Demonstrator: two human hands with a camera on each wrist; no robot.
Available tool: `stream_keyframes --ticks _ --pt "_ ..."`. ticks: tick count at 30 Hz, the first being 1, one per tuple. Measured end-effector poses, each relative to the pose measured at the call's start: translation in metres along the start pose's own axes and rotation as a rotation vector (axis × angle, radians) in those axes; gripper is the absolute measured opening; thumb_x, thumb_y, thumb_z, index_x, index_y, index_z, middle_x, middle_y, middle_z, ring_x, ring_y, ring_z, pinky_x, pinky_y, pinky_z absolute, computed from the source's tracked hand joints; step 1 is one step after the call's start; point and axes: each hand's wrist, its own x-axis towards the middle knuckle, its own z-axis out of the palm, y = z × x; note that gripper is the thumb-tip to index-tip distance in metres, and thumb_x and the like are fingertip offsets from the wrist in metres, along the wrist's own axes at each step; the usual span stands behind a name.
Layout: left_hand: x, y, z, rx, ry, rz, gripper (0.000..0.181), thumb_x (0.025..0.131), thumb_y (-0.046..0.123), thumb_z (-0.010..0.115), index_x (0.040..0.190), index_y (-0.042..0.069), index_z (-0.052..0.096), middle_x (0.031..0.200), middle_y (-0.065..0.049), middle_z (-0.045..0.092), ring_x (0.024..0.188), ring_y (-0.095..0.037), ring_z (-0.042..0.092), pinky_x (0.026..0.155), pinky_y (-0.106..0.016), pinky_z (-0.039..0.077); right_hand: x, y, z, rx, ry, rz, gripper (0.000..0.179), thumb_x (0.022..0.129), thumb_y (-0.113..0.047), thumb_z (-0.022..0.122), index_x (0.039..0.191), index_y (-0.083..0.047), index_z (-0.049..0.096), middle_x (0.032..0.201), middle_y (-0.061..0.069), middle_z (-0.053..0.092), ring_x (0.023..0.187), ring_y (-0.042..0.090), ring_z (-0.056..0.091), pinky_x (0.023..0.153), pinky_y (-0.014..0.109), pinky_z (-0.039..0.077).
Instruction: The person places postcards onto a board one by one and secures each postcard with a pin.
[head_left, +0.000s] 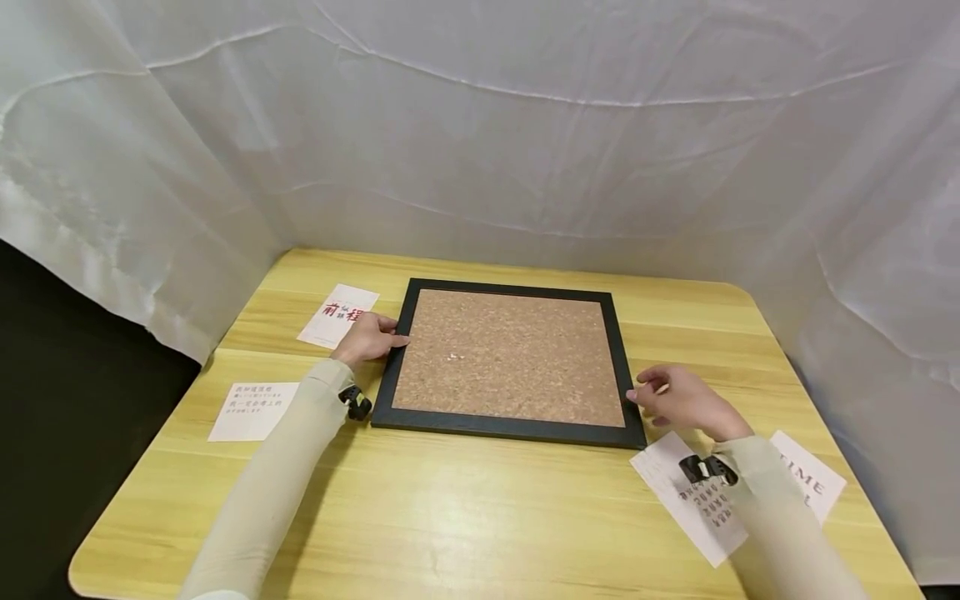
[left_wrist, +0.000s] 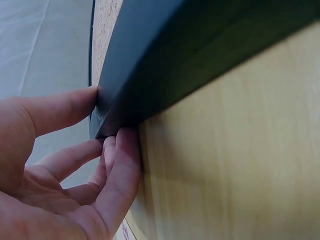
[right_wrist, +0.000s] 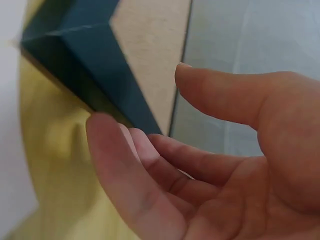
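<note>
Head view: a pale curtain (head_left: 525, 150) fills the upper frame, above a yellow wood-grain table (head_left: 450, 517). The black-framed cork board (head_left: 517, 354) lies on it at centre. Pale sleeves rise from lower left and lower right. Four printed cards lie about: a red-lettered card (head_left: 326, 325) left of the board, a second card (head_left: 255, 411) below it, a third card (head_left: 667, 475) near the board's lower-right corner, and a "TIME" card (head_left: 817, 471) at far right. The left hand (head_left: 367, 337) pinches the frame's left edge, thumb on top. The right hand (head_left: 686, 400) is at the frame's lower right, fingers loosely bent, thumb spread wide from them; I cannot tell whether they touch it. Black wrist devices (head_left: 356, 402) sit on the sleeves.
</note>
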Motion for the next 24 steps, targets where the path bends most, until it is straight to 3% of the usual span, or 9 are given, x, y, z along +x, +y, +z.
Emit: stream_keyframes --ticks 8,14,24 --pt "-0.002 0.0 0.0 0.002 -0.004 -0.001 0.057 0.099 0.024 0.07 0.149 0.001 0.053 0.143 -0.02 0.064 0.105 -0.017 0.064 0.087 -0.027 0.056 -0.024 0.006 -0.015 -0.072 0.079 -0.039 0.064 0.104 -0.033 0.064 0.143 0.014 0.046 0.113 0.019 0.063 0.096 0.026 0.067 0.073 0.037 0.063" --pt "-0.001 0.003 0.0 0.012 0.007 0.008 0.057 0.099 0.024 0.07 0.149 0.001 0.054 0.143 -0.02 0.063 0.108 -0.019 0.063 0.091 -0.03 0.056 -0.045 0.016 -0.018 -0.175 0.148 -0.072 0.062 0.103 -0.032 0.064 0.139 0.017 0.05 0.107 0.015 0.068 0.101 0.032 0.071 0.069 0.027 0.058" --pt "0.002 0.001 0.0 0.019 -0.005 0.004 0.057 0.099 0.025 0.069 0.149 0.001 0.054 0.142 -0.02 0.063 0.111 -0.022 0.065 0.093 -0.033 0.056 -0.071 0.034 -0.019 -0.248 0.205 -0.046 0.061 0.103 -0.035 0.064 0.136 0.016 0.054 0.102 0.012 0.068 0.099 0.034 0.072 0.07 0.026 0.053"
